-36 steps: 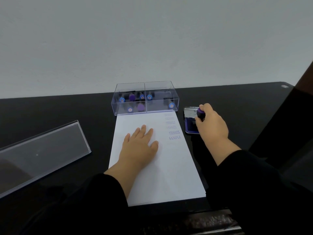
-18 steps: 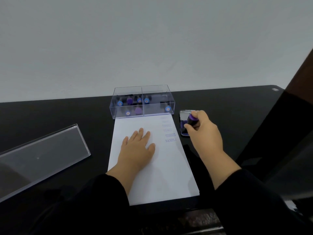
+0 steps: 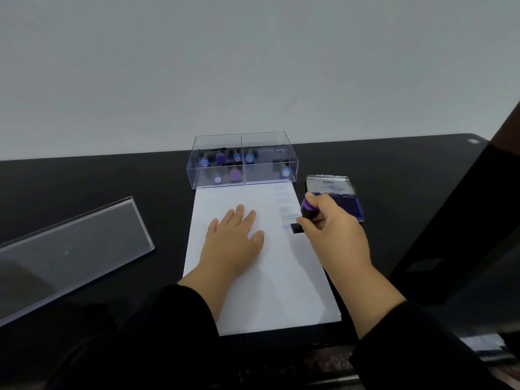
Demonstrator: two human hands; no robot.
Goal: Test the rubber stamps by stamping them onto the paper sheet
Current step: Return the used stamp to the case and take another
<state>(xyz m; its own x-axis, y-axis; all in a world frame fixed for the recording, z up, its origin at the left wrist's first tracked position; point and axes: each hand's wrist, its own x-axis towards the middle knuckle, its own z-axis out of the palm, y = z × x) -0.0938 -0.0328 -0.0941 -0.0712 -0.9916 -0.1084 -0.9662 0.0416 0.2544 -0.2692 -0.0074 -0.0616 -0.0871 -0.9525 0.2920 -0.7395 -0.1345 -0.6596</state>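
Paper sheet [image 3: 270, 291] lies on the black table [image 3: 112, 192], left hand [image 3: 233, 243] flat on it. Right hand [image 3: 334, 235] grips a purple-handled stamp [image 3: 308, 213], seemingly touching the sheet's right edge. Beyond sit an open ink pad [image 3: 349, 204] and a clear box [image 3: 242, 161] of stamps.

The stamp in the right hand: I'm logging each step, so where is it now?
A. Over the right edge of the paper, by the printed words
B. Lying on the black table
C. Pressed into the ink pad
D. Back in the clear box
A: the right hand holds the stamp at the paper edge beside the printed words, left of the ink pad.
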